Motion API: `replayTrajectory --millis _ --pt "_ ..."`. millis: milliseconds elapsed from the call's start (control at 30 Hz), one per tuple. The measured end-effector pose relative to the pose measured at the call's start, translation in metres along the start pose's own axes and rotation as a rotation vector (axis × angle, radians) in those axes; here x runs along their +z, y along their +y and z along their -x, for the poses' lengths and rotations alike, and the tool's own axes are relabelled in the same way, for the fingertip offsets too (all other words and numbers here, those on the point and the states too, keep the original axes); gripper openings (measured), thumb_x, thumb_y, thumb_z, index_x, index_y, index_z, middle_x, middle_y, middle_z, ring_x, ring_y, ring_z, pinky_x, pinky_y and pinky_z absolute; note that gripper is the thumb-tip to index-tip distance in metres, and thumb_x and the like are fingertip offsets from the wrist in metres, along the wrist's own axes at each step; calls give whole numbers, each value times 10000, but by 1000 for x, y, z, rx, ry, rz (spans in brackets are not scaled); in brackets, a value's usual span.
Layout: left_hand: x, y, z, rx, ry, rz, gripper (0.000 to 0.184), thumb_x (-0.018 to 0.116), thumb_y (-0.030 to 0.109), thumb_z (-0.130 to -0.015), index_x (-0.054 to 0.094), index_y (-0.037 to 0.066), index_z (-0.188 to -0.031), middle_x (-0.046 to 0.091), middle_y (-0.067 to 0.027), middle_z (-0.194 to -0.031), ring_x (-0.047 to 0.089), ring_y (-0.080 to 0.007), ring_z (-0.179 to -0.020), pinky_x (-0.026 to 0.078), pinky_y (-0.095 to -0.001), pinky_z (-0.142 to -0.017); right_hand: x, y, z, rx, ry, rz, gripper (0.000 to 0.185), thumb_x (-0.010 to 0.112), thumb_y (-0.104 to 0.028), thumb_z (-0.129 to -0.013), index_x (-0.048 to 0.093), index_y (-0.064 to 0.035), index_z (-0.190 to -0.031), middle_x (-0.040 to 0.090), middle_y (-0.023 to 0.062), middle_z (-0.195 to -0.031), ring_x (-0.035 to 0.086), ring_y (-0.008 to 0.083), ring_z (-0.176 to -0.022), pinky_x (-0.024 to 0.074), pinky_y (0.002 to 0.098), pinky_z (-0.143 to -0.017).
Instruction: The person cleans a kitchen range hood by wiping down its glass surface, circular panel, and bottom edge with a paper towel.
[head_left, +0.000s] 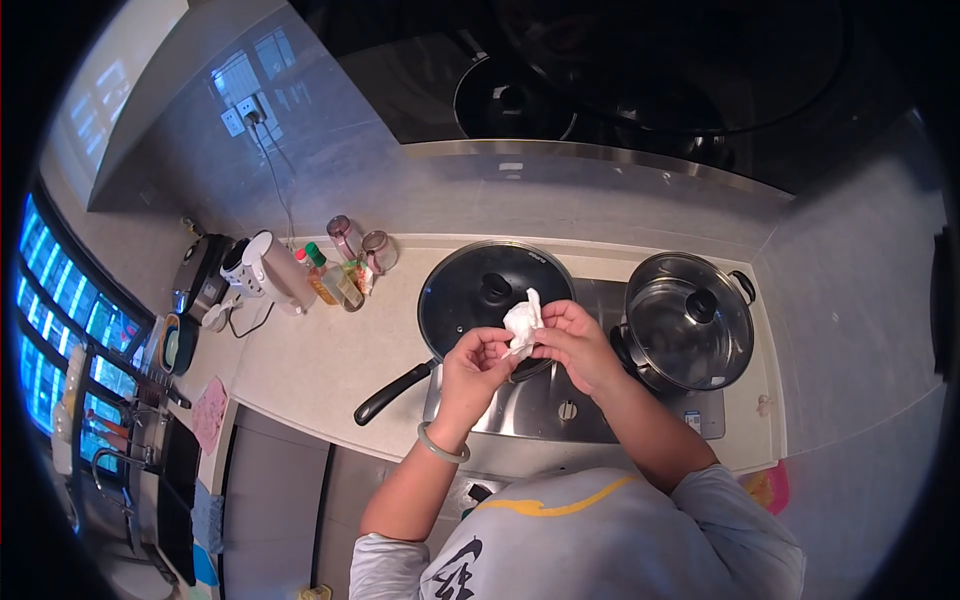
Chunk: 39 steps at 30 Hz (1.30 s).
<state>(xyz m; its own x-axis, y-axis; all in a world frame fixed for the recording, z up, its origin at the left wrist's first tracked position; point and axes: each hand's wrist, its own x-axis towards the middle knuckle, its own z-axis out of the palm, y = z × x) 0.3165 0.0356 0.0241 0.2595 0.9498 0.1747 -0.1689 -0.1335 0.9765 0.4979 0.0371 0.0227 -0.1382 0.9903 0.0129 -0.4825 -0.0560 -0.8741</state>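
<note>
A crumpled white tissue (pixel 522 325) is pinched between both hands, above the front edge of the lidded frying pan. My left hand (pixel 474 372) has its fingers closed on the tissue's lower left side. From the right, my right hand (pixel 580 348) grips it with thumb and fingers. Beneath them is the black frying pan's glass lid (pixel 455 300) with a dark knob, and the pan handle (pixel 395 392) points to the front left. Part of the lid is hidden by the hands and the tissue.
A steel pot (pixel 735 335) with a glass lid stands right on the steel gas stove (pixel 600 420). A kettle (pixel 278 272), bottles (pixel 335 285) and jars (pixel 379 252) line the back left counter. A pink cloth (pixel 210 415) lies near the sink. The range hood (pixel 640 75) overhangs the back.
</note>
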Motion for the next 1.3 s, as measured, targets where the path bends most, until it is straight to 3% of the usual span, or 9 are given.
replayTrajectory --millis 200,333,633,767,867,933,1033,1167,1300 --pt "6 -1 4 -54 35 9 291 692 -2 -817 557 -1 -1074 604 -13 -876 571 -73 -807 489 -200 -730 2 9 3 -12 -51 -43 247 592 -36 -870 488 -14 -1093 600 93 -1027 603 146 -918 505 289 -787" --pt "11 -12 11 26 119 -200 138 700 41 -823 642 4 -943 639 -14 -818 577 -57 -728 480 -195 -681 -6 14 5 23 -131 -5 257 619 -57 -870 492 -26 -1091 600 82 -1027 596 125 -893 490 267 -756" --pt "20 -11 21 -132 249 197 6 631 32 -842 634 28 -846 650 -26 -821 594 -86 -709 477 -223 -671 -33 13 12 145 -179 -361 236 626 -39 -865 515 -61 -1072 599 82 -1036 601 180 -945 504 349 -823" --pt "28 -12 27 -93 342 271 11 625 31 -848 622 21 -852 658 -41 -854 591 -87 -738 471 -225 -688 -41 9 13 163 -134 -179 263 636 -44 -866 495 -45 -1087 618 81 -966 620 172 -902 522 323 -783" --pt "37 -14 30 17 383 67 14 613 22 -857 618 9 -860 658 -61 -905 592 -92 -754 470 -220 -683 -29 14 15 15 -106 57 334 649 -37 -857 472 -30 -1141 604 95 -1038 610 166 -938 521 294 -792" --pt "40 -21 29 75 384 -5 22 602 15 -862 618 -1 -863 652 -77 -952 594 -103 -791 475 -230 -718 -15 17 21 -343 -56 234 471 654 -53 -858 434 -24 -1274 458 121 -1298 507 179 -1154 507 283 -853" --pt "43 -19 25 53 290 25 74 570 34 -882 627 -11 -894 645 -72 -981 593 -110 -854 478 -251 -761 -12 26 20 -536 -177 523 468 606 -167 -917 442 -26 -1332 372 130 -1401 427 216 -1255 442 298 -954" --pt "39 -1 11 -31 -95 22 346 454 241 -961 642 -18 -1094 638 -70 -1097 605 -143 -931 491 -274 -785 1 42 15 -168 68 -331 370 479 -148 -975 430 -33 -1323 553 158 -1234 580 274 -1103 464 396 -971" --pt "14 28 -17 353 -83 -816 263 609 179 -839 656 -1 -1025 644 -126 -1032 621 -223 -926 502 -336 -785 -9 16 5 -380 265 -282 406 397 -239 -993 412 6 -1317 534 179 -1226 574 282 -1100 473 412 -953"
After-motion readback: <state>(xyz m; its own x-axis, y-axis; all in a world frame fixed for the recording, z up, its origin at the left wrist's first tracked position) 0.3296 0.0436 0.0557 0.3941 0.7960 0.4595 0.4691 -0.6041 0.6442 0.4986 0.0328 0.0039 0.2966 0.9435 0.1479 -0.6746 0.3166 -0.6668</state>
